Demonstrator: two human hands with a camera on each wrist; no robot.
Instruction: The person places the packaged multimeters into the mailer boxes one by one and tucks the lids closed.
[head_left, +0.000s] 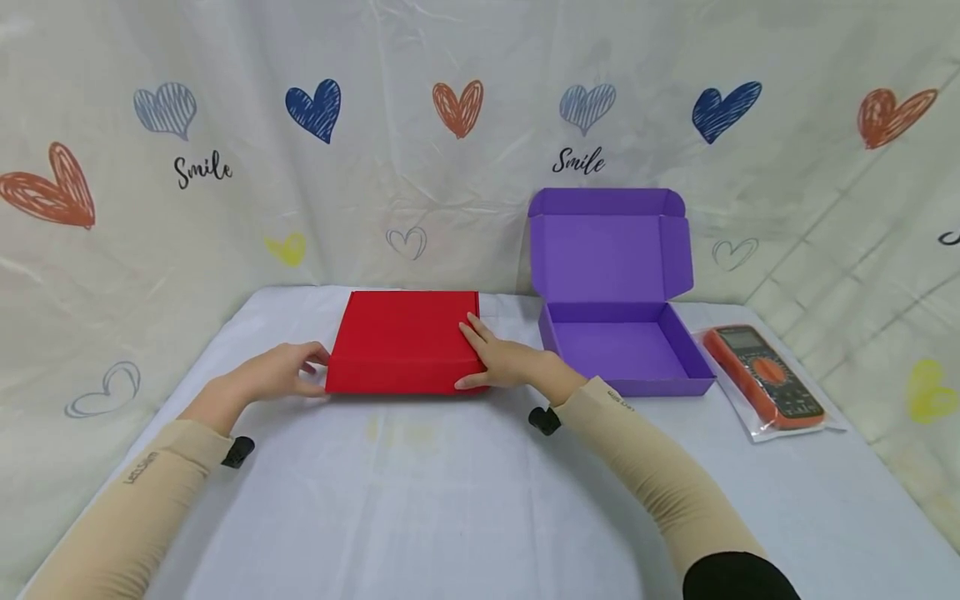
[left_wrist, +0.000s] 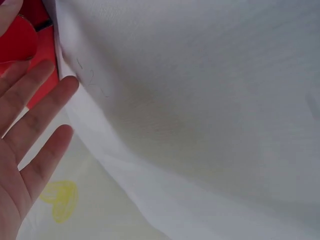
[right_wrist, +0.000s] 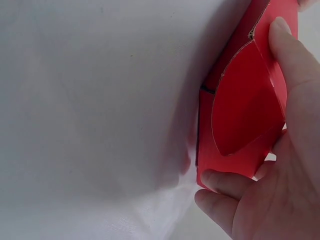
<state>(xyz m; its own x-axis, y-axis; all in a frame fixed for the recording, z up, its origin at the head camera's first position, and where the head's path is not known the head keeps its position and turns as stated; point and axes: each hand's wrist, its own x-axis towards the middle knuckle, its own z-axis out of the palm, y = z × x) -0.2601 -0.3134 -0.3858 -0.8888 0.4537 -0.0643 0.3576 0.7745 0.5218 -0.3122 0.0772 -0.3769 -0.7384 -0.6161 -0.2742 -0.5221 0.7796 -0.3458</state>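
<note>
A red box (head_left: 408, 342) lies flat on the white-covered table, its lid down. At its left side, the left hand (head_left: 281, 371) has its thumb by the front corner; the left wrist view shows this hand (left_wrist: 30, 120) with fingers spread and nearly straight beside the red cardboard (left_wrist: 45, 60). Across the box, the right hand (head_left: 513, 362) touches the right side and front edge, fingers extended. In the right wrist view, a rounded red flap (right_wrist: 245, 100) sticks out between the thumb and the lower fingers of the right hand (right_wrist: 280, 190).
Right of the red box stands a purple box (head_left: 630, 388), lid raised, with nothing visible inside. Beside it lies an orange and black multimeter (head_left: 768, 375) in a clear bag. A curtain printed with hearts (head_left: 457, 50) hangs behind the table.
</note>
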